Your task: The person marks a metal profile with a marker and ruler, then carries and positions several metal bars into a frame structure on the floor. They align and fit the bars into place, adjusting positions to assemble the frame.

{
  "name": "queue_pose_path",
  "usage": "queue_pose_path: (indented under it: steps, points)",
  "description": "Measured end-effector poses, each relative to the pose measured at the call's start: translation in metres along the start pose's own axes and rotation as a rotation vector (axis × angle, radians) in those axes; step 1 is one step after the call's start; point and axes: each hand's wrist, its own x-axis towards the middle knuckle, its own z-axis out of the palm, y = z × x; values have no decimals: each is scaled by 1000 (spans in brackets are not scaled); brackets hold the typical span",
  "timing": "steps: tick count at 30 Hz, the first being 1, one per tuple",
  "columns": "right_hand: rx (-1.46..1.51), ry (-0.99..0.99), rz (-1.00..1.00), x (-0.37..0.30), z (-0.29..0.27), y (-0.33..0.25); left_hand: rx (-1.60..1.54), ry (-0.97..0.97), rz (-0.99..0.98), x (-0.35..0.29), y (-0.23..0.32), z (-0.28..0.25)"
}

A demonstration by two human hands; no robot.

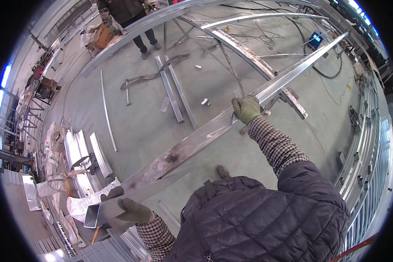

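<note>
A long silver rectangular metal tube (196, 139) runs slantwise in front of me, from lower left to upper right. My left hand (134, 211), in a dark green glove, is closed around it close to its open near end. Farther along, my right hand (247, 109) in a lighter green glove grips the tube from above. Dark smudges mark the face between my hands. Past my right hand, the tube crosses over a metal support beam (257, 63) of a stand; whether it touches cannot be made out.
Across the floor a person (126, 13) stands by another long metal beam (148, 21). Metal strips (169, 89) and a dark strap (146, 77) lie between us. Stacked profiles (76, 157) are at left, long rails (367, 157) at right. Cables and a blue machine (315, 40) stand far right.
</note>
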Motion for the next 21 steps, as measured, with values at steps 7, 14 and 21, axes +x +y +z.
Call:
queue_pose_path:
  steps: [7,14,21]
  points:
    - [107,93,-95,-17,8,-47,-24,30,-2,1,4,5]
    - [130,124,-131,-25,19,-66,103,91,71,3,5,9]
    - [157,123,-130,-24,20,-63,132,41,-22,5,19,5]
